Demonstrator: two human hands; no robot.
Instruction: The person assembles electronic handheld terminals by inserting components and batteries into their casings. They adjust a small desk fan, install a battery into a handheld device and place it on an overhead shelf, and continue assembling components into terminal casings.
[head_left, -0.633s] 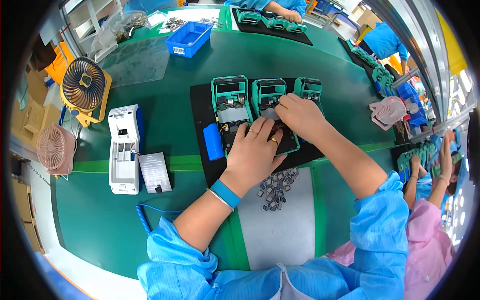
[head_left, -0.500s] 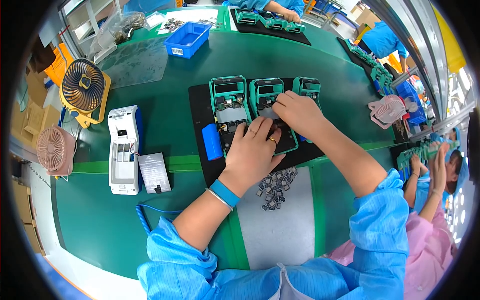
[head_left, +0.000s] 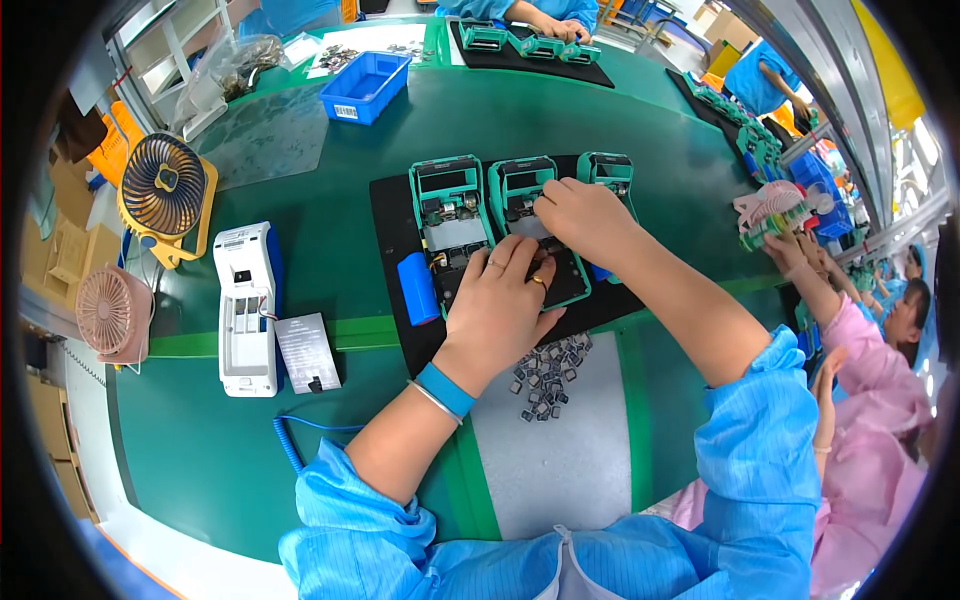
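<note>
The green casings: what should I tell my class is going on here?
The person's left hand and right hand are both at the middle casing, one of three on a black mat. The left also covers part of the left casing. Whether the right grips anything is hidden. A blue cylinder lies left of the casings, and small parts are piled nearer the person.

Here's the teal-framed device housing, middle one of three, lying open-faced, dark interior showing, on the black mat.
</note>
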